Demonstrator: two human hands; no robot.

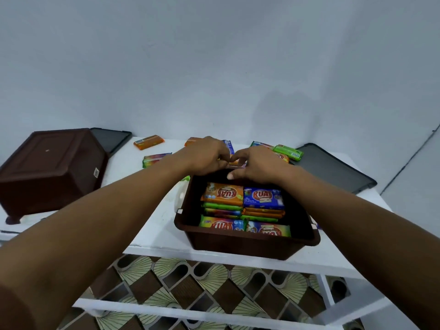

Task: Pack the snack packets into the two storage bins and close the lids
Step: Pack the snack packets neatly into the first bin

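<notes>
Two brown bins: upright bin, overturned bin. Two dark lids: left lid, right lid. Loose packets on the bench: at least six

"KUAT" is printed on the snack packets in the bin.

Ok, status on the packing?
Left hand, right hand pinch mostly hidden snack packet at far rim of open brown plastic bin. Second brown bin upside down. Loose green packet, others outside.
</notes>
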